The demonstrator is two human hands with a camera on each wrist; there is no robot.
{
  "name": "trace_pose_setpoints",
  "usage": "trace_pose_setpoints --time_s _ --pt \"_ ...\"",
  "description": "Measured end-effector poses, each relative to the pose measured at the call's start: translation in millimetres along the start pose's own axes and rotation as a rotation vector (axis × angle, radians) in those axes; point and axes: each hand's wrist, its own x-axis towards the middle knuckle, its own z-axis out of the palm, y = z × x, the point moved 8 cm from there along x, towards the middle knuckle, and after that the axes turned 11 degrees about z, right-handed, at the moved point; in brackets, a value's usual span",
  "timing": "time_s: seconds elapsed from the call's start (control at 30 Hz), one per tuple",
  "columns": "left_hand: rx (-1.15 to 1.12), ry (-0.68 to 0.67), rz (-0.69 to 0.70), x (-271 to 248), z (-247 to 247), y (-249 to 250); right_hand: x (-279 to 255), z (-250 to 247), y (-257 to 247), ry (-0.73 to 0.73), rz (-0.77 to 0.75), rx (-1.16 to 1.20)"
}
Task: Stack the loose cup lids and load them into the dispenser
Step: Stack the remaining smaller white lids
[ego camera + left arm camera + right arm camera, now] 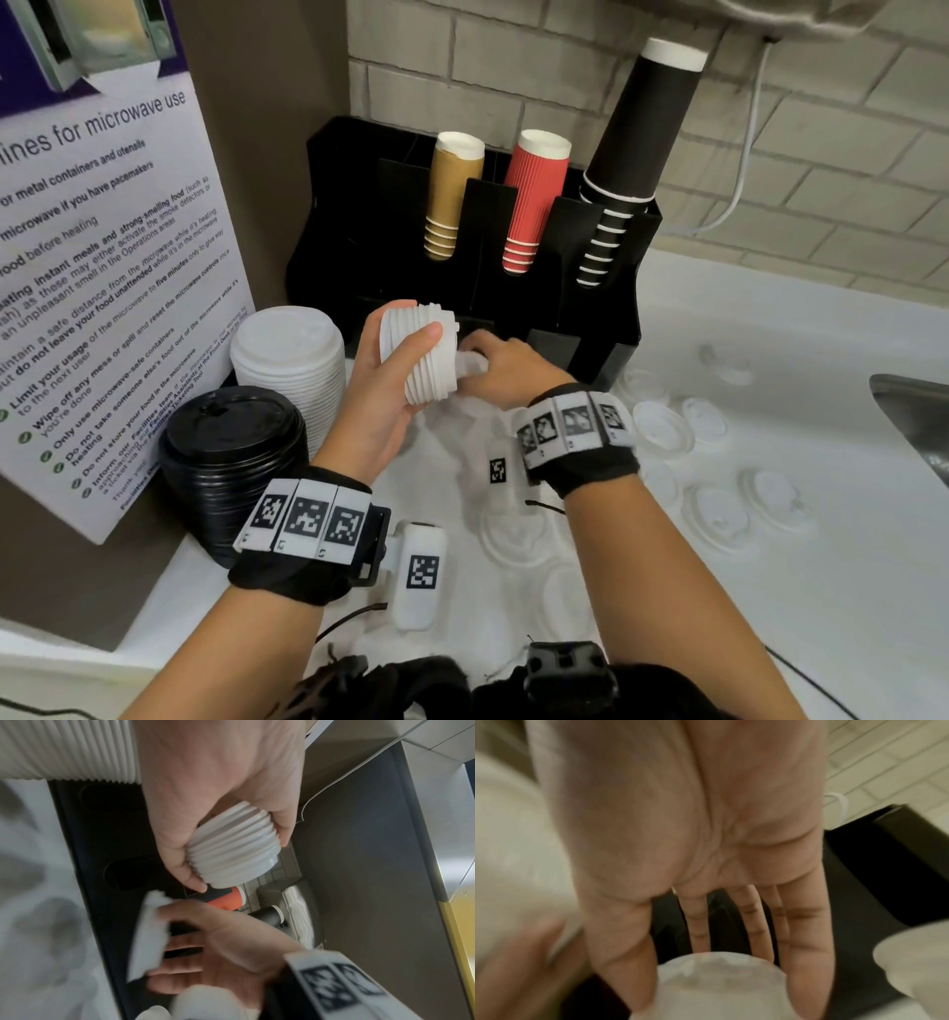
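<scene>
My left hand (411, 367) grips a short stack of white cup lids (429, 354), turned on its side above the counter; in the left wrist view the stack of white cup lids (231, 854) sits between thumb and fingers. My right hand (482, 354) pinches a single white lid (473, 364) just right of the stack's end. That single lid (148, 933) looks blurred, as does the right hand (718, 953) with its lid (718, 983) at the fingertips. The black dispenser (606, 329) stands right behind both hands. Several loose lids (662, 426) lie on the white counter.
A tall pile of white lids (292, 360) and a pile of black lids (231, 447) stand at the left by a microwave poster (102, 257). Gold, red and black cup stacks (534, 205) fill the dispenser's upper slots. A steel sink (914, 411) opens at the right.
</scene>
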Motion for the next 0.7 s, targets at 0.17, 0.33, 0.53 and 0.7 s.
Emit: trace_pose_setpoints --time_s 0.17,0.33,0.53,0.7 --pt "0.015 -0.024 -0.03 -2.0 -1.4 -4.7 -28.6 -18.3 14.5 -0.014 -0.046 0.679" --pt "0.061 -0.104 -0.079 -4.0 5.8 -11.9 -57.2 -18.5 3.9 -0.04 -0.196 0.792" --pt "0.064 -0.097 -0.085 -8.5 5.4 -13.8 -66.5 -16.3 0.7 0.008 -0.243 0.787" --pt "0.07 -0.077 -0.1 -7.7 0.7 -14.0 -67.8 -15.4 -3.1 0.049 -0.271 0.76"
